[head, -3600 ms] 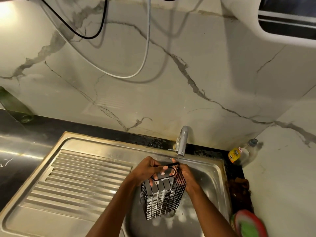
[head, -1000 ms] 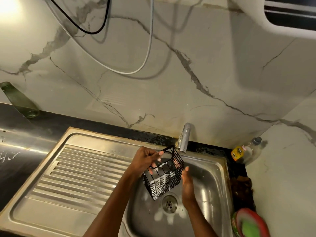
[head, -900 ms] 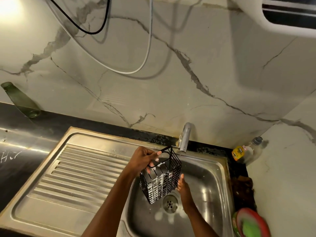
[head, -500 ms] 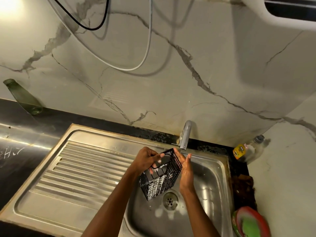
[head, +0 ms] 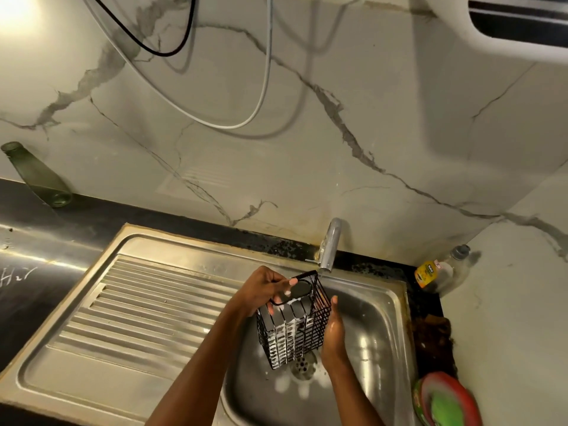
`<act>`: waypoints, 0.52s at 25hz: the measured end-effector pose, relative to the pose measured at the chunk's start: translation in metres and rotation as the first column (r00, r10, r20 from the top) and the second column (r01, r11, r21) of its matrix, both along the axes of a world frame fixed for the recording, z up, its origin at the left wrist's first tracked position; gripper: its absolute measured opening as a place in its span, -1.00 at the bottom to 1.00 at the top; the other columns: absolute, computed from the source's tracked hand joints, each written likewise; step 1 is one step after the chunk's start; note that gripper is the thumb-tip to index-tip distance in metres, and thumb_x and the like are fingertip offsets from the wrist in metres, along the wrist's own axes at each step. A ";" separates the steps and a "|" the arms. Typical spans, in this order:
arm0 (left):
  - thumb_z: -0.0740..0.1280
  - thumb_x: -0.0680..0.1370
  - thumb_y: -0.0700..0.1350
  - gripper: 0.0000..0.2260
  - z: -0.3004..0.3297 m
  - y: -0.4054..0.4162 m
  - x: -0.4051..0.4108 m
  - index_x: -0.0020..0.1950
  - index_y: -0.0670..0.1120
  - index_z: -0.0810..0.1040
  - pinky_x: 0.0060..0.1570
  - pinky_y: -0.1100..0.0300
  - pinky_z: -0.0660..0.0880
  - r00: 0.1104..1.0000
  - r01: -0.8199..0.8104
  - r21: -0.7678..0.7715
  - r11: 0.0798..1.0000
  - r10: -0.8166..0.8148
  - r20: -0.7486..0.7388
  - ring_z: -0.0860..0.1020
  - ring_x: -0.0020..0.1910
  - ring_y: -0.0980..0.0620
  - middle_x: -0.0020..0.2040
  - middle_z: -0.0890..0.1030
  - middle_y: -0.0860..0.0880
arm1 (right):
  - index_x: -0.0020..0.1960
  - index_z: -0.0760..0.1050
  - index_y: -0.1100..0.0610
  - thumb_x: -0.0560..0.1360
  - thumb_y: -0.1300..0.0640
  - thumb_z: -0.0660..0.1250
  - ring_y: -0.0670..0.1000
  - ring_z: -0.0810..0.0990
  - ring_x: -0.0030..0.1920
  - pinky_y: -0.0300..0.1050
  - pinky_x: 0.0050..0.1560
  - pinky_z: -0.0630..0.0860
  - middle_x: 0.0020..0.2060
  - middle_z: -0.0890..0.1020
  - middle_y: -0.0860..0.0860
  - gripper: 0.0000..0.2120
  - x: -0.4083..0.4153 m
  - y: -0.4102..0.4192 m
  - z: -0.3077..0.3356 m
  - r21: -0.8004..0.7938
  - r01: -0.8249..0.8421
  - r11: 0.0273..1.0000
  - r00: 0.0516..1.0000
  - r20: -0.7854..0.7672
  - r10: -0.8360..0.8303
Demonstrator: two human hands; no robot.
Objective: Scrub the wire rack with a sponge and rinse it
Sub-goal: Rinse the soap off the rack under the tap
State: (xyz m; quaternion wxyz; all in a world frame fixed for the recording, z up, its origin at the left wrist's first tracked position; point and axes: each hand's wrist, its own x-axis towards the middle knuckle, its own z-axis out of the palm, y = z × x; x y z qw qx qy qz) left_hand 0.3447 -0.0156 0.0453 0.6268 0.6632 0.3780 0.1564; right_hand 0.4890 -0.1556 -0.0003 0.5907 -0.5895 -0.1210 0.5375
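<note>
Left hand: grips the rack's top rim, fingers curled over the wire edge.
Right hand: flat and unclenched, palm pressed to the rack's 3 o'clock side, grasping nothing.
Rack: black wire, suds on its front bars, held above the basin, just below the tap at 12 o'clock.
Tap: over the rack's far corner.
Sink: foam around the drain, at the rack's 6 o'clock.
Bottle: 2 o'clock, in the corner.
</note>
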 end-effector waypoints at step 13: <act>0.48 0.49 0.28 -0.46 -0.024 0.027 0.041 -0.41 -0.13 0.46 -0.46 0.25 0.21 0.995 0.078 -0.109 0.991 -0.071 0.070 0.26 -0.58 0.05 -0.52 0.35 -0.04 | 0.00 0.66 0.22 0.55 -0.27 0.28 0.20 0.68 -0.13 0.08 -0.02 0.57 -0.11 0.71 0.25 -0.47 0.097 -0.020 0.027 -0.098 -0.296 0.950 0.857 0.413 0.310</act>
